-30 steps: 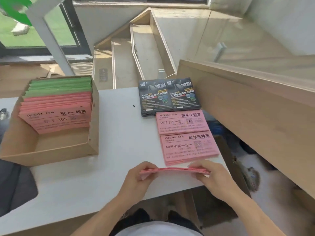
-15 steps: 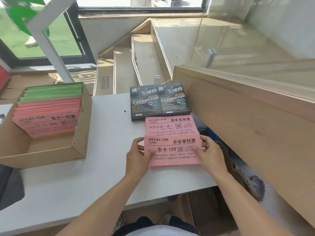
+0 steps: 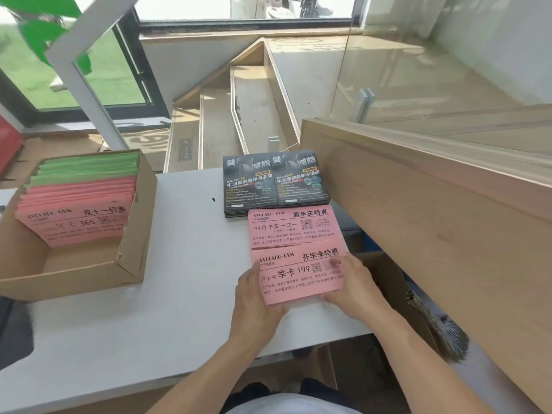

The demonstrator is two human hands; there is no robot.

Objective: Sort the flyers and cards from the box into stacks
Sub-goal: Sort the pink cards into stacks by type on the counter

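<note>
Left hand (image 3: pixel 256 297) and right hand (image 3: pixel 355 286) side by side, forearms extended, fingers flat, palms down.

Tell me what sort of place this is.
Probably a gym's front desk or office: the pink paper flyers read AVOCADO-GYM, the black glossy fitness flyers advertise membership cards, and the white desk stands beside a wooden staircase and a glass partition.

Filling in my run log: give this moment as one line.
left hand and right hand: on near pink stack | far pink stack, black flyers: placed | box: pink, green remain
</note>
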